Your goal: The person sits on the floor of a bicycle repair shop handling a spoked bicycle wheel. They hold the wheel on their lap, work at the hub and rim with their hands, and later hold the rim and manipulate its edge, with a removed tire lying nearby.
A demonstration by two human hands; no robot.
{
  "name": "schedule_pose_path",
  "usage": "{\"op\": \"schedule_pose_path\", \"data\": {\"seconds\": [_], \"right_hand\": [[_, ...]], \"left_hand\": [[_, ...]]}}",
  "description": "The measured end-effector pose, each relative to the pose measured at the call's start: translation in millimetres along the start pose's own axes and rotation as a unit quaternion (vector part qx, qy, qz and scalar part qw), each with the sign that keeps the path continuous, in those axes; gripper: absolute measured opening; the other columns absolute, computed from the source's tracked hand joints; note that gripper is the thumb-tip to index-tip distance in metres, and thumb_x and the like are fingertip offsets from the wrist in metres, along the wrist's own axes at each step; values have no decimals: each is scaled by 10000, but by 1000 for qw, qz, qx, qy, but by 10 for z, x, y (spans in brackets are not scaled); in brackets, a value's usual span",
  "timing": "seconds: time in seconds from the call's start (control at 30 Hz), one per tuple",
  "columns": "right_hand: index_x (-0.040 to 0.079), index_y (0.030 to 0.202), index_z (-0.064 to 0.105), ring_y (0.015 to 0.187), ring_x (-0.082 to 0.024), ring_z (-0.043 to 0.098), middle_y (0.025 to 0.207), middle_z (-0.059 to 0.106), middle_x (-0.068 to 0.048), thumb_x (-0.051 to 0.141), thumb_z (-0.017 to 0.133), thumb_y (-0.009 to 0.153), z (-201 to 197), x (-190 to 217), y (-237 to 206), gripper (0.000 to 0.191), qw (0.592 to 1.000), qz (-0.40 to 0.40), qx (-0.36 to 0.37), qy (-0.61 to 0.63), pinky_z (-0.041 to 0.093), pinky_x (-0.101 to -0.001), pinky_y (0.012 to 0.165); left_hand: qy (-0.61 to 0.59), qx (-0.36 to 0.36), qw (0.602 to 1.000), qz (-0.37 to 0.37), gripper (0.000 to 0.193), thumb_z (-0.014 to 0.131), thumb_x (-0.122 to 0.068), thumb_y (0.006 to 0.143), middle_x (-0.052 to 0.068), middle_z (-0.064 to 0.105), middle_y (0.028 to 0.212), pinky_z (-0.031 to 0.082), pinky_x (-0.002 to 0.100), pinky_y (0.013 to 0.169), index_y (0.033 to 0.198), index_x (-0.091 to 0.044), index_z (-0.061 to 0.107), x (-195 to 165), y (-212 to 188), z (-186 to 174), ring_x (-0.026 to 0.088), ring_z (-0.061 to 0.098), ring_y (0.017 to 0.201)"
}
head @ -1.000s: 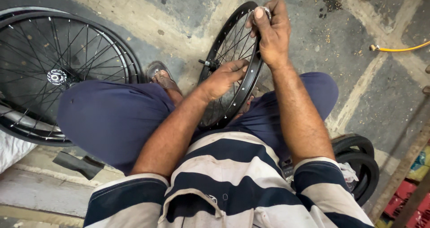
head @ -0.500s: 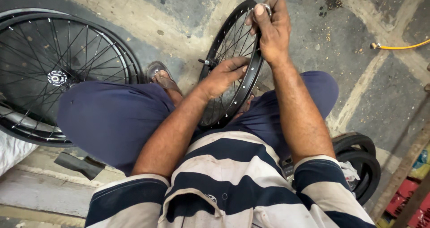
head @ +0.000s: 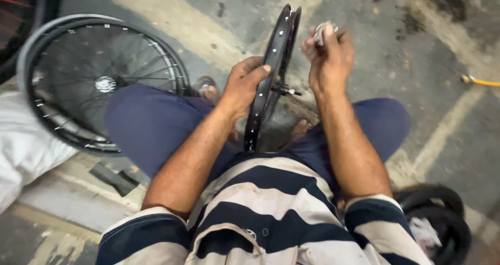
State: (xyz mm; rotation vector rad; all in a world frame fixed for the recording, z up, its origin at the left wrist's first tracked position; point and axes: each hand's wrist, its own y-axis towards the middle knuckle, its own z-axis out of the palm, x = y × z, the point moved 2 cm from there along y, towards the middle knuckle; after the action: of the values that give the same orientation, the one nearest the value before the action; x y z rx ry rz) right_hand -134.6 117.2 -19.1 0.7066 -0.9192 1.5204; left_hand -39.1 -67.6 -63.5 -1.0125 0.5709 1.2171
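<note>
Concrete floor (head: 208,15), stained; spoked wheels (head: 99,83) and tyres (head: 442,218) lying around.

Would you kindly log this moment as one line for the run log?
left hand: grips black wheel rim, upright between knees | right hand: beside rim, pinches small pale object | second wheel: flat on floor, left

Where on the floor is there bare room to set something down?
Bare concrete lies beyond the upright wheel and the right hand, up to the yellow hose. The left side is crowded by the spoked wheels; tyres fill the lower right.
</note>
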Motion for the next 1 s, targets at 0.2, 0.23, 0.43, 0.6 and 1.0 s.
{"op": "schedule_pose_path", "data": {"seconds": [0.2,0.23,0.43,0.6,1.0], "right_hand": [[11,1165,621,992,-241,738,1105,696,-124,134,720,1012,153,-566,-475,220,987,105,101,-70,630,-380,927],[6,1178,633,1009,-237,711,1138,690,-124,100,741,996,182,-611,-541,231,978,61,140,-139,605,-367,921],[20,1074,695,1017,-258,723,1197,659,-149,1,863,866,325,-574,-746,268,837,-208,282,-421,598,-330,825],[4,1073,681,1079,-296,702,1244,602,-185,-80,808,793,353,-514,-729,319,823,-250,305,-408,604,-346,864],[18,1058,605,908,-55,491,1302,547,-68,-153,738,879,-190,-634,-573,281,936,-111,189,-275,451,-202,747]], "left_hand": [[224,-182,957,21,354,605,-195,994,118,774,1082,546,350,895,1280,2,676,-183,-257,-327,224,724,998],[252,-202,946,14,364,594,-209,1001,117,775,1098,542,352,909,1301,-17,669,-205,-319,-324,232,737,1018],[346,-132,922,114,718,789,-300,884,170,738,1174,538,387,990,1464,-36,457,-264,-668,-217,294,722,1120],[379,-128,908,125,824,830,-275,856,214,639,1370,480,418,1075,1524,-19,421,-209,-688,-191,337,622,1285],[361,-42,911,193,822,855,-325,817,200,638,1335,522,429,1047,1498,-47,489,-238,-594,6,362,649,1235]]}}
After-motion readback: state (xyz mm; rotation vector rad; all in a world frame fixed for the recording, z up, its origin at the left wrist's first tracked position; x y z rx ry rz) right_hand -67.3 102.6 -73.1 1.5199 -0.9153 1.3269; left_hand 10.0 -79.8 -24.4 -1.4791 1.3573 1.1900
